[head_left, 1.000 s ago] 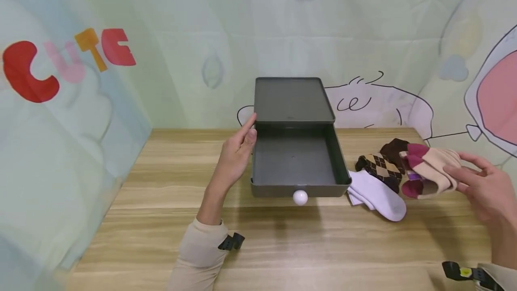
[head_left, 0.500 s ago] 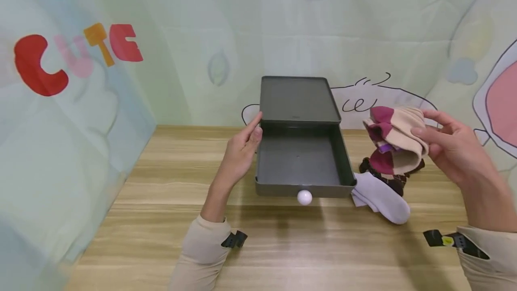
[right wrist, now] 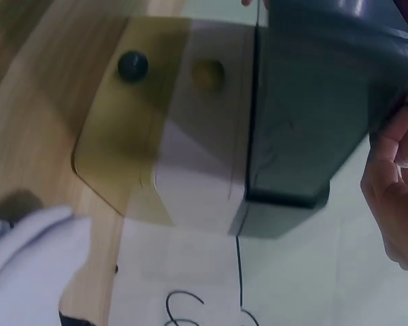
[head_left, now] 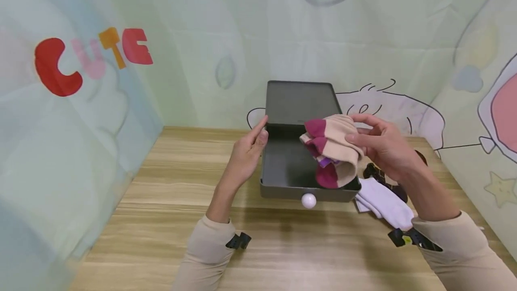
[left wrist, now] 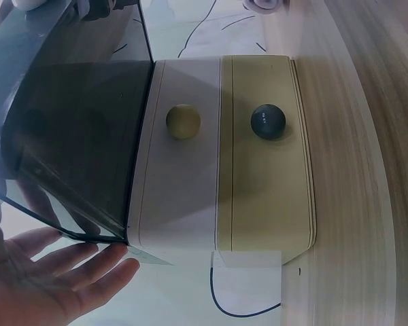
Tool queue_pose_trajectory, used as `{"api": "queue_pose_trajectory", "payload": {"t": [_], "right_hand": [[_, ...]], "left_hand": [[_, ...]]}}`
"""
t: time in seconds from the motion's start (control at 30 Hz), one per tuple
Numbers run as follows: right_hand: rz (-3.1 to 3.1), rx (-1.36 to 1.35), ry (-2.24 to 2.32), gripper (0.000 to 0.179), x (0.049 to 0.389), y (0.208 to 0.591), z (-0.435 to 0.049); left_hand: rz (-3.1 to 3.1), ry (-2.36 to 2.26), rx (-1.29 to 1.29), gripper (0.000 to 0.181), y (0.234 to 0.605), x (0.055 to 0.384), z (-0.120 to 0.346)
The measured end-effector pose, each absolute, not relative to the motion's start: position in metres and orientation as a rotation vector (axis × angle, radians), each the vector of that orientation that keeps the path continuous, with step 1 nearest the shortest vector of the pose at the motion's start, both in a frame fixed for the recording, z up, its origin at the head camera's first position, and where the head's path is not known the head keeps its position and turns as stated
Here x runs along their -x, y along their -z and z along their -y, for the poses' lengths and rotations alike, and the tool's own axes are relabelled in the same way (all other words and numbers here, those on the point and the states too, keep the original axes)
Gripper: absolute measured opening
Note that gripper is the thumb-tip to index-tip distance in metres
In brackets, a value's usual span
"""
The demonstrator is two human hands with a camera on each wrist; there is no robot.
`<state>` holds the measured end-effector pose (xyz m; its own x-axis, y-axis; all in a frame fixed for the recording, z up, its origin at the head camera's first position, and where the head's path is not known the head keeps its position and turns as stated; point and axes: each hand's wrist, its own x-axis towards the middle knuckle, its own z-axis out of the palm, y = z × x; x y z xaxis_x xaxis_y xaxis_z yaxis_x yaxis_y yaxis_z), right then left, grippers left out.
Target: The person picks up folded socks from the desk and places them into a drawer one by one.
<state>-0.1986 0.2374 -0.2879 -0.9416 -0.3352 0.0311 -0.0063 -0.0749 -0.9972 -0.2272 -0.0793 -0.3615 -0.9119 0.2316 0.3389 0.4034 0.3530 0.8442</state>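
Note:
In the head view a grey drawer (head_left: 282, 192) with a white knob (head_left: 308, 200) is pulled out below the grey cabinet top (head_left: 300, 102). Against its left side rests my left hand (head_left: 244, 158), the fingers nearly straight; the left wrist view shows that hand (left wrist: 51, 282) beside the grey unit. My right hand (head_left: 389, 147) pinches a folded pair of beige socks (head_left: 341, 140) with maroon patches, held above the right part of the drawer. In the right wrist view the right hand (right wrist: 394, 197) is at the edge, and the socks are mostly hidden behind the drawer.
White socks (head_left: 385, 203) lie on the wooden table (head_left: 161, 201) right of the drawer. Dark patterned socks (head_left: 375, 172) lie behind them, partly covered by the right forearm. Below the grey drawer are a white drawer (left wrist: 190, 197) and a yellow drawer (left wrist: 265, 197), both closed.
The right hand has lifted the beige socks from the pile at the right and carried them left, over the drawer. The left hand has stayed at the drawer's left side.

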Motion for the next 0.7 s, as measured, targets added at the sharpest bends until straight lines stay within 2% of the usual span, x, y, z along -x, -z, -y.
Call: {"api": "queue_pose_trajectory", "payload": {"t": [0.7], "right_hand": [[-2.237, 0.346, 1.873, 0.049, 0.200, 0.305, -0.176]], "left_hand": [[2.453, 1.574, 0.581, 0.052, 0.360, 0.229, 0.073]]}}
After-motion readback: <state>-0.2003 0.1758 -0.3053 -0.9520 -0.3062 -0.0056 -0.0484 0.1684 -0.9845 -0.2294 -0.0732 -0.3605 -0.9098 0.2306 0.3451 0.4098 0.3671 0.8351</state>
